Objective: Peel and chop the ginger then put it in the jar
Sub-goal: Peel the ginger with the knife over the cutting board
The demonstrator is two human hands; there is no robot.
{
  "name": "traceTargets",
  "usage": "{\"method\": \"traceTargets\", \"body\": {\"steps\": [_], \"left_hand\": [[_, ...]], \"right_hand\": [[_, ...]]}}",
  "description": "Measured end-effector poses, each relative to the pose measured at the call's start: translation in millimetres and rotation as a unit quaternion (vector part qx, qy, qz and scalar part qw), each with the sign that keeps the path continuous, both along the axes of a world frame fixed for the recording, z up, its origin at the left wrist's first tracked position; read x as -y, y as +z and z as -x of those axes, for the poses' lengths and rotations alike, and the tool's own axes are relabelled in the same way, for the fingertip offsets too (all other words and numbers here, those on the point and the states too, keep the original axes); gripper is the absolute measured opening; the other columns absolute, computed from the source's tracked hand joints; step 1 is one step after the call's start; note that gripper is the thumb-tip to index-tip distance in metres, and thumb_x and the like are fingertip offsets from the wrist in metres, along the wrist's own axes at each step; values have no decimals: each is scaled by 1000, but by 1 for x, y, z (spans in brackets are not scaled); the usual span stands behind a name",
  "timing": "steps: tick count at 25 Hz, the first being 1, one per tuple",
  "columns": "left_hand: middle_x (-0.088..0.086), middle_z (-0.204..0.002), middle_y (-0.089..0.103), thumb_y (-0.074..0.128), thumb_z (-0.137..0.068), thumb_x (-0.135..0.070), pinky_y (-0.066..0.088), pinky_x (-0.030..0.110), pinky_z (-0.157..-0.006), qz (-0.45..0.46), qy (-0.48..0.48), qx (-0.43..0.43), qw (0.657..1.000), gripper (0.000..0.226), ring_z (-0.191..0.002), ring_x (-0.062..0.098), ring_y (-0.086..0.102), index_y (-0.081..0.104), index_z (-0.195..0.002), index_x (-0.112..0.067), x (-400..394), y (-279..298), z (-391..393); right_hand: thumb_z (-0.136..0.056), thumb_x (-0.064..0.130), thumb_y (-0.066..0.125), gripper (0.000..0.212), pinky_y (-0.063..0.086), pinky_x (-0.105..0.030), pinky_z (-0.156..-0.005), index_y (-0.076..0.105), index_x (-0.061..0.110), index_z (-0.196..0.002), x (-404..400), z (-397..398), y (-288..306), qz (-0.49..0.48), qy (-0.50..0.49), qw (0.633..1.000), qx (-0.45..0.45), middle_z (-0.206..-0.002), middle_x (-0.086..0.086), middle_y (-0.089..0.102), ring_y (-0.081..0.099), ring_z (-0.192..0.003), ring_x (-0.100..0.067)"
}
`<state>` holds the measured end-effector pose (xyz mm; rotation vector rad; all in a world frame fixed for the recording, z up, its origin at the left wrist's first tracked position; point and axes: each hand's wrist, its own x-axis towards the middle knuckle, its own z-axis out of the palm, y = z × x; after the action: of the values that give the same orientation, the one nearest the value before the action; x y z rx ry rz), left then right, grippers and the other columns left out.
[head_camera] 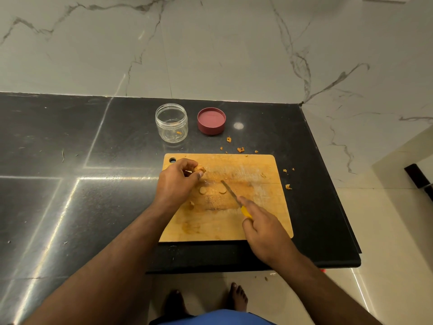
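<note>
Your left hand point(178, 178) pinches the ginger point(199, 170) near the board's point(262, 165) far left corner, steady for cutting. Your right hand point(262, 228) curls round the knife point(230, 192), blade over the slices point(203, 190). The jar point(171, 123) waits open beyond the board's far edge, for easy filling.

One jar point(171, 123), one lid point(211, 120), one board point(257, 165), one knife point(235, 199)

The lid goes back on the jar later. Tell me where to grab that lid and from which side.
Grip the red lid by its outer rim, coming straight down from above. It lies flat on the counter with its hollow side up, right of the open jar, with bare counter around it, so fingers can straddle its round wall.
</note>
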<state>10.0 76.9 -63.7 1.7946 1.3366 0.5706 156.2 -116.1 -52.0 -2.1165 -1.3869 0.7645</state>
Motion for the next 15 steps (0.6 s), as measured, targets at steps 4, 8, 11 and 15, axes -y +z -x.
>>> {"method": "traceTargets", "body": {"steps": [4, 8, 11, 15], "left_hand": [[-16, -97, 65, 75, -87, -36, 54, 29, -76, 4, -3, -2, 1000, 21, -89, 2, 60, 69, -107, -31, 2, 0, 3], [-16, -96, 66, 75, -87, -36, 50, 24, -69, 12, -2, 12, 1000, 18, -89, 2, 60, 68, -104, -32, 4, -1, 6], [-15, -97, 67, 74, -88, -36, 48, 22, -65, 18, -11, 11, 1000, 19, -89, 4, 61, 68, -105, -31, 6, -3, 8], [-13, -101, 67, 73, -89, -36, 54, 27, -72, 20, -20, 7, 1000, 21, -94, 6, 62, 68, -108, -31, 8, -4, 5]], "right_hand": [[-103, 23, 39, 54, 36, -26, -110, 26, 33, -155, -6, 5, -3, 19, 44, 998, 39, -148, 4, 45, 44, -131, -11], [-103, 23, 41, 54, 34, -13, -104, 28, 35, -153, 4, 29, -3, 2, 120, 993, -9, -147, 10, 44, 41, -125, 3], [-103, 22, 41, 53, 37, -14, -101, 30, 36, -153, 9, 17, -2, -11, 69, 997, -17, -144, 10, 46, 42, -120, 4], [-103, 24, 40, 54, 47, -27, -98, 27, 36, -154, 17, 0, -4, 6, -16, 999, 42, -144, 7, 46, 51, -117, -6]]}}
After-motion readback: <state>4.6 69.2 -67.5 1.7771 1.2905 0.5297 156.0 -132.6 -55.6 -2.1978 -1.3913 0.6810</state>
